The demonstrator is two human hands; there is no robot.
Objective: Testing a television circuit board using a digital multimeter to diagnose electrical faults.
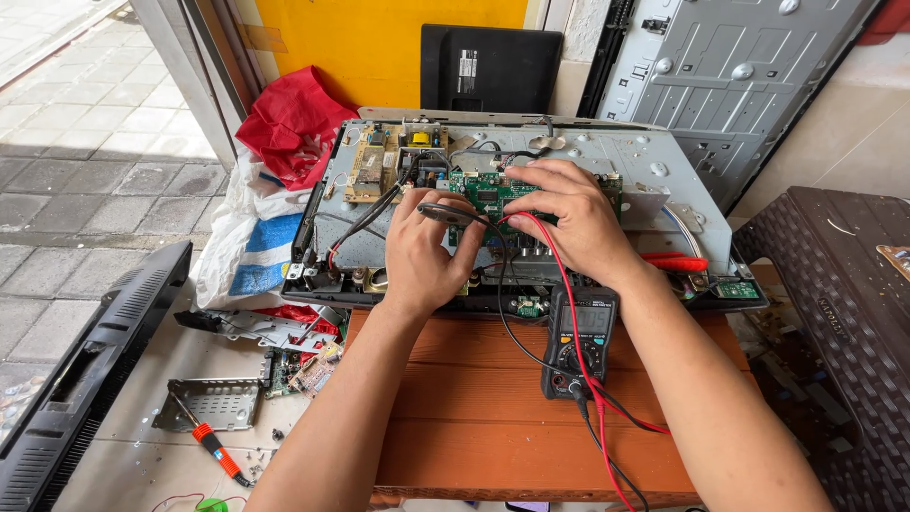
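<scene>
Both hands work over the green circuit board [493,194], which sits at about twelve o'clock from the person, bolted into the open metal chassis [616,156] of a flat-screen set lying on the orange desk [474,417]. The left hand [427,251] pinches a black probe [445,212] between thumb and fingers, its tip lying near the board's left edge. The right hand [569,218] curls down over the board; a red lead [569,303] runs out from under it, so its fingers likely grasp the red probe, though the tip itself is hidden.

The multimeter [578,346] lies at six o'clock from the board, between the forearms, with both leads draped across it. A judgement on risk: a probe tip could slide and bridge neighbouring pins, since the contacts look crowded. The right forearm crosses the leads, so a pull could drag the meter or yank a probe off its point. The tan power board [374,166] at ten o'clock lies close to the left knuckles.
</scene>
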